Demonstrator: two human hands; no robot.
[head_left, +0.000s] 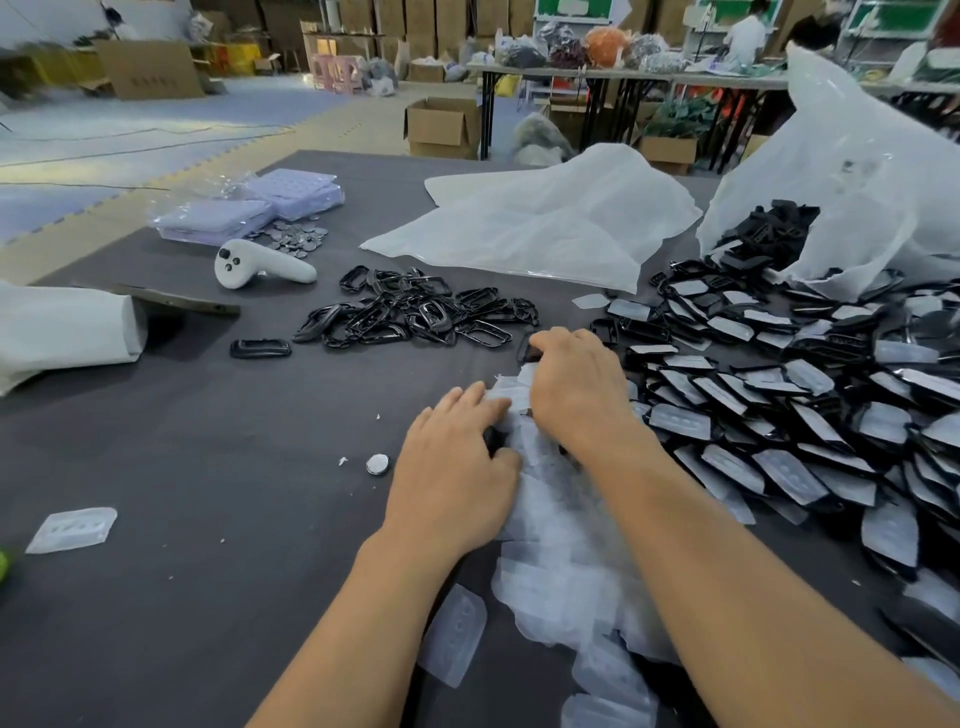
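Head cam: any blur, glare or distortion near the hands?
Head view: wide-angle bowing at the table edges; top-left background smeared; left hand and right hand slightly soft; the black piece the right hand grips barely resolves; glints on the black frames; white film pieces washed out; light even, shadows faint.

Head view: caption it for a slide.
Left hand and right hand grip black parts over a pile of clear films.

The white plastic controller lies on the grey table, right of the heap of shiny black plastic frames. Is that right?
No. In the head view the white plastic controller lies on the grey table left of the heap of shiny black plastic frames, not right of it.
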